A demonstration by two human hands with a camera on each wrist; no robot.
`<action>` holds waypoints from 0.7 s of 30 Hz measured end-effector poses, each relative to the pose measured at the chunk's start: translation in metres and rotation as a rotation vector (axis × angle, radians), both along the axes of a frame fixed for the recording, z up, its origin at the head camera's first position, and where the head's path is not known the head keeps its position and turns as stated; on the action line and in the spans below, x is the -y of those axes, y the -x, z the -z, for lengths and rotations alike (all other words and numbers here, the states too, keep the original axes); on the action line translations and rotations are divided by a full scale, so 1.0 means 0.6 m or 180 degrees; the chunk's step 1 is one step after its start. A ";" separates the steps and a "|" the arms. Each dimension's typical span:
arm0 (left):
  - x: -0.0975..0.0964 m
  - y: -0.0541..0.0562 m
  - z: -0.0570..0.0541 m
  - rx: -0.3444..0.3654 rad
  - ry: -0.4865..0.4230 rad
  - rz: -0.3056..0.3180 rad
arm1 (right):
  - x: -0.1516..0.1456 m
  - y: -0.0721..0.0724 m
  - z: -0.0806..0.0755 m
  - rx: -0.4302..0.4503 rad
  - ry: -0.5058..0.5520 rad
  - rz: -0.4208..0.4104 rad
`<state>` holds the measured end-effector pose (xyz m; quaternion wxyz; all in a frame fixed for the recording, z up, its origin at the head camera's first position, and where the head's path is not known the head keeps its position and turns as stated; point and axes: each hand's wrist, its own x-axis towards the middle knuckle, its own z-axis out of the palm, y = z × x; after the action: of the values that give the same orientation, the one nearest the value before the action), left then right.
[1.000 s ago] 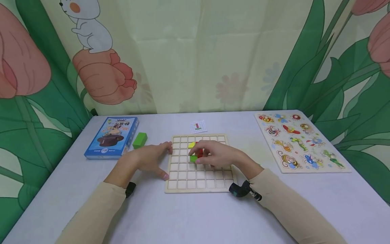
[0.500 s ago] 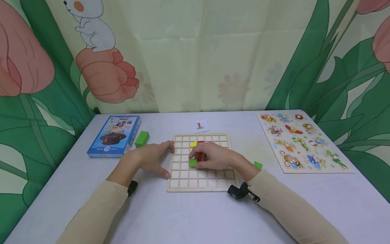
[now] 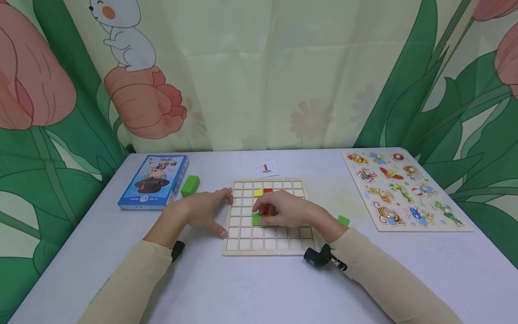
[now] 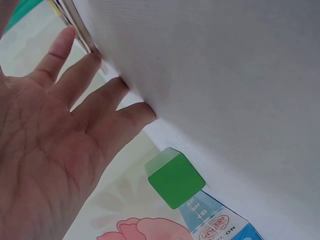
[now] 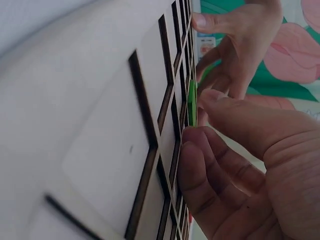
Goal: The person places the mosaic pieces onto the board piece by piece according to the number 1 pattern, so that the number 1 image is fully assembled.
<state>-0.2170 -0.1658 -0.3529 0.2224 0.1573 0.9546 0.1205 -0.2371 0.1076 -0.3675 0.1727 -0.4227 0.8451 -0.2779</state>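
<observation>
A light wooden grid board (image 3: pixel 265 245) lies in the middle of the table. Along its left edge my left hand (image 3: pixel 202 209) rests with fingers and thumb spread; the left wrist view shows those fingers (image 4: pixel 107 95) extended against the table. Over the board, my right hand (image 3: pixel 289 208) has its fingers bent, pinching a green block (image 3: pixel 256 219) that sits low in the grid. The right wrist view has the thumb beside this block's green edge (image 5: pixel 192 102). A yellow piece (image 3: pixel 258 192) and a red piece (image 3: pixel 268 191) lie farther up, the red partly hidden by the hand.
A blue box (image 3: pixel 154 182) and a larger green block (image 3: pixel 190 186) stand on the left. Behind the board lies a small pattern card (image 3: pixel 266 168). Another green block (image 3: pixel 343 220) shows beyond the right wrist, and an insect picture board (image 3: pixel 400 191) lies at right.
The green block under my right fingers has come down slightly toward the near side of the board. My left hand keeps its place at the edge. The head view has shifted a little.
</observation>
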 end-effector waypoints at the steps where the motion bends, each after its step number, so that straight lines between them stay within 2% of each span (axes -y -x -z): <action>1: 0.000 0.000 -0.001 -0.0006 0.0004 0.0004 | -0.001 0.000 0.000 0.0001 0.0005 -0.0017; 8: -0.002 0.001 0.001 -0.0003 0.0020 0.0000 | -0.011 0.002 -0.003 0.0024 -0.0006 -0.0113; 15: -0.004 0.000 -0.002 0.0012 0.0021 -0.0030 | -0.020 0.002 -0.016 -0.0081 0.0013 -0.0138; 21: -0.003 -0.002 -0.003 0.0032 0.0047 -0.0056 | -0.032 0.003 -0.027 0.0044 0.0056 -0.0083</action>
<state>-0.2158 -0.1640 -0.3510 0.2273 0.1466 0.9557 0.1161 -0.2391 0.1265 -0.3514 0.1784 -0.4332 0.8359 -0.2859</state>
